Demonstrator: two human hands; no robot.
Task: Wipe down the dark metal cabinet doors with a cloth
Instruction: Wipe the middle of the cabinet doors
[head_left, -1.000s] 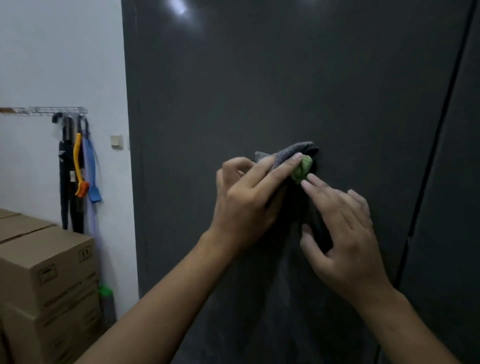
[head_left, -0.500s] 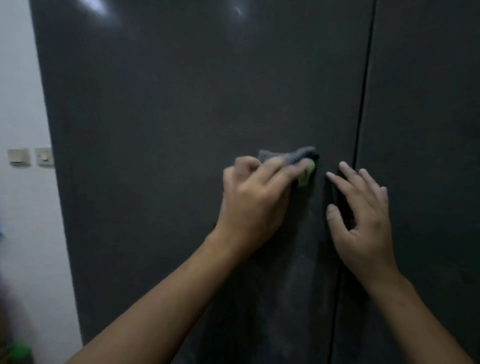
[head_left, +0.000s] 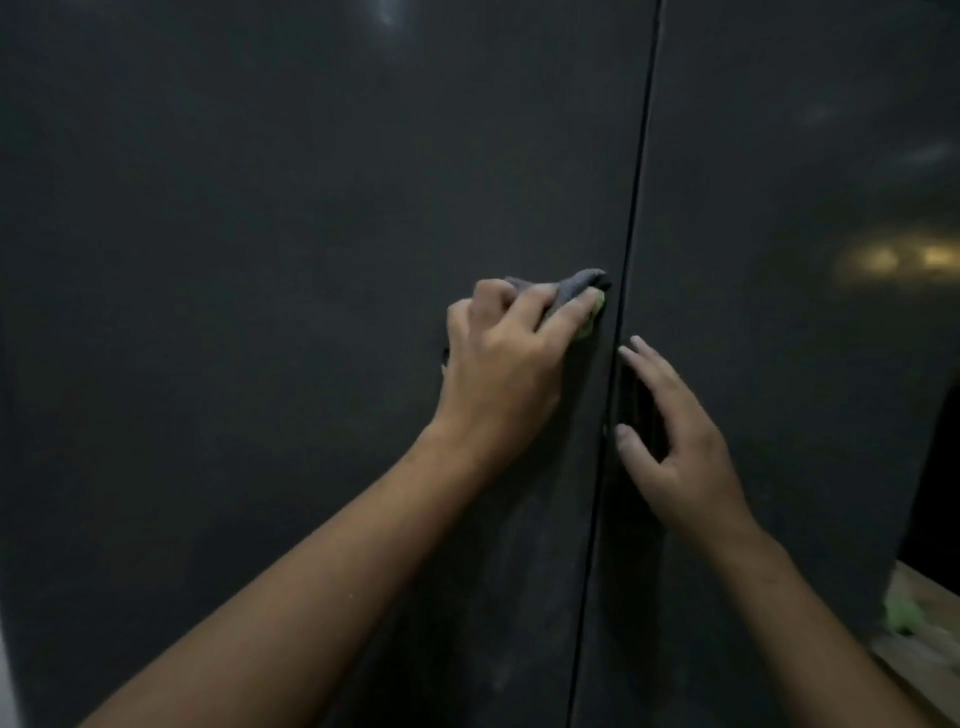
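Two dark metal cabinet doors fill the view: the left door (head_left: 260, 312) and the right door (head_left: 805, 208), split by a thin vertical gap (head_left: 631, 260). My left hand (head_left: 504, 364) holds a grey cloth (head_left: 576, 283) with a green edge against the left door, close to the gap; its fingers curl over the cloth. My right hand (head_left: 675, 441) lies with straight, spread fingers on the right door just past the gap, lower than the cloth, holding nothing.
A strip of pale wooden surface (head_left: 924, 644) with something green on it shows at the lower right, beyond the right door's edge. A sliver of white wall sits at the bottom left corner. Yellowish light reflects on the right door.
The view has swung right, so the white wall, boxes and hanging brushes left the frame. My left hand has carried the cloth right to the door gap. My right hand moved onto the right door.
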